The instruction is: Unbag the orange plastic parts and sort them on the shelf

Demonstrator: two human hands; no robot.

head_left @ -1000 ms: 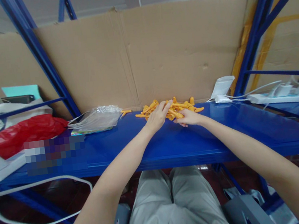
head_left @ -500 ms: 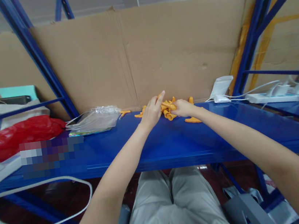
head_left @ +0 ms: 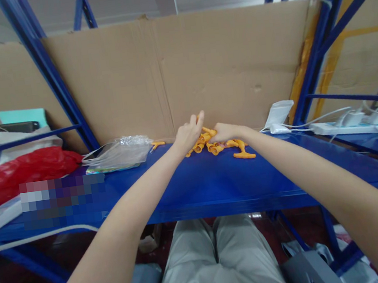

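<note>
From the head view, my one feed, I see both bare hands at the back of the blue table [head_left: 215, 182], over a small heap of orange pieces [head_left: 215, 149]. The left hand [head_left: 188, 135] sits at the heap's left side, its index finger stretched out ahead; pieces lie just beneath and to the right of its fingers. The right hand [head_left: 227, 132] is at the heap's right, back of the hand up, with one orange piece [head_left: 209, 131] showing at its thumb side, between the two hands. A T-shaped piece [head_left: 244, 155] lies nearer me, just below the right wrist, and a lone piece [head_left: 158, 144] lies well apart to the left, beside a clear plastic bag [head_left: 126, 152].

The right fingertips are hidden from me, so I cannot tell whether they pinch that piece; the left fingers, apart from the index, are turned away, and I cannot tell their grip either. The wrists cover part of the heap, and a pixelated patch blots out something at the table's left. Both forearms run off the bottom of my frame.

Counting: two hands, one lone piece, one T-shaped piece; in the heap, at least two round open ends face me, but overlap defeats a full count. I see one red bag [head_left: 26, 172] and one white packet [head_left: 279, 115].
</note>
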